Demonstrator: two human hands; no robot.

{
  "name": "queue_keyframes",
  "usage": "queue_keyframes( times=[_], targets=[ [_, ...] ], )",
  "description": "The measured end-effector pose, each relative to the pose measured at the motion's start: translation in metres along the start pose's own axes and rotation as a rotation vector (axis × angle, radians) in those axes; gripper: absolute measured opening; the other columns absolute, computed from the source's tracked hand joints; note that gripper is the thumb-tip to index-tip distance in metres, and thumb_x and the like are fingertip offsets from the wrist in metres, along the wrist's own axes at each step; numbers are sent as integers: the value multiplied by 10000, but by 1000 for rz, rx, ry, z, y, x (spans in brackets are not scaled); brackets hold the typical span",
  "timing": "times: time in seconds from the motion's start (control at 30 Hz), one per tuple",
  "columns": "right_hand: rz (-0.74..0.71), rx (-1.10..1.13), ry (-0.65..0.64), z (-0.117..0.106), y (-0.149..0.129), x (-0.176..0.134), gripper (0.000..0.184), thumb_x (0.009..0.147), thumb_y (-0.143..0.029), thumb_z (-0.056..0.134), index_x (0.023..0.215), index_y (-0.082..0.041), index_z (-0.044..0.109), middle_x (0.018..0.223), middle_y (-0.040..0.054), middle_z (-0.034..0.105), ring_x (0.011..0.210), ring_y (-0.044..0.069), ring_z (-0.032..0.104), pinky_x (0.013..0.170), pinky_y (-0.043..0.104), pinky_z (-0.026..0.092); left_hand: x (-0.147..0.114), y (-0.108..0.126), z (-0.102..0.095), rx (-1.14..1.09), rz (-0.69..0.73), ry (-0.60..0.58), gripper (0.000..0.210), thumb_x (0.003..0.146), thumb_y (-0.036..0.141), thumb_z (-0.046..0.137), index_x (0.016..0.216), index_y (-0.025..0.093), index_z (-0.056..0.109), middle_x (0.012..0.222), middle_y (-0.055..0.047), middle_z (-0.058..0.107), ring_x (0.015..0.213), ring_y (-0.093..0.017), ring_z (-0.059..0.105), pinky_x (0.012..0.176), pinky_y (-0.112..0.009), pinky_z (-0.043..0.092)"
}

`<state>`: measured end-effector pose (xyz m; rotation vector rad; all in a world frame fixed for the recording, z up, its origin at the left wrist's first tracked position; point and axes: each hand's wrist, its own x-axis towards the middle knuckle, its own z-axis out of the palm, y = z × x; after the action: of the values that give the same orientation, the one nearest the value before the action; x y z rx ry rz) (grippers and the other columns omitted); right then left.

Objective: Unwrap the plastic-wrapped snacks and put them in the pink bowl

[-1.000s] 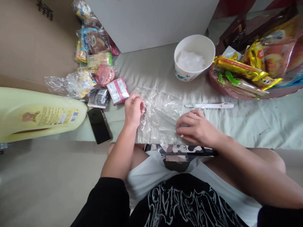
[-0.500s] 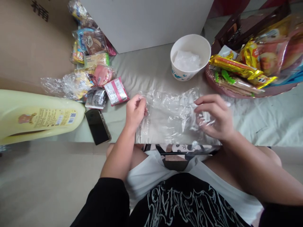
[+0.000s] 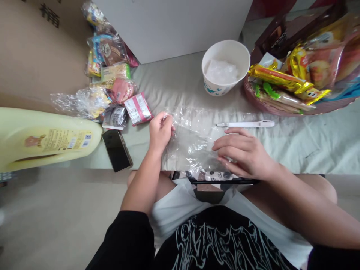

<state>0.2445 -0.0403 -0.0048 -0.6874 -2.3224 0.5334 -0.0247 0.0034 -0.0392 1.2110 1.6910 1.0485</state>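
Film on the cloth looks spread but only partly flattened, wrinkles left; my left hand pinches its far-left corner, my right hand is loosely spread at its right side, knife unheld just beyond

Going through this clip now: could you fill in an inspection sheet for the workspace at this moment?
Surface: pale cloth, wrinkled.
Things at the hands: clear plastic spread out, creased; white knife lying just beyond the right hand.
Clutter: snack packs, phone and yellow jug on the left; paper tub holding crumpled plastic, and filled snack basket, on the right.
Hands: left hand pinches the plastic's left edge; right hand loosely open at its right part, contact unclear.
Cables: nothing seen.
Surroundings: cardboard box at left; white panel behind.
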Motion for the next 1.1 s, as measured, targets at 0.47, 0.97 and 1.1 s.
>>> queue_keyframes(
  times=[0.47, 0.97, 1.1],
  targets=[
    [23, 7, -304, 1, 8, -3, 251, 1002, -216, 471, 766, -207, 555, 838, 48, 653, 738, 174, 554, 752, 346, 439, 0, -3, 3, -3, 34, -1, 231, 882, 150, 560, 665, 217, 523, 519, 53, 542, 442, -88, 515, 467, -208, 429],
    [130, 366, -207, -2, 6, 0, 454, 1043, -244, 496, 596, -223, 420, 577, -21, 449, 553, 117, 431, 576, 295, 354, -1, -8, 0, 77, 26, 14, 165, 876, 194, 580, 714, 219, 563, 549, 48, 546, 491, -104, 558, 539, -240, 484],
    [424, 359, -53, -4, 11, 1, 494, 1051, -307, 480, 566, -220, 451, 542, -13, 482, 499, 109, 444, 511, 289, 333, 3, -27, -5, 23, 72, 207, 317, 900, 439, 628, 1156, 253, 633, 883, -22, 688, 754, -165, 683, 624, -281, 548]
  ],
)
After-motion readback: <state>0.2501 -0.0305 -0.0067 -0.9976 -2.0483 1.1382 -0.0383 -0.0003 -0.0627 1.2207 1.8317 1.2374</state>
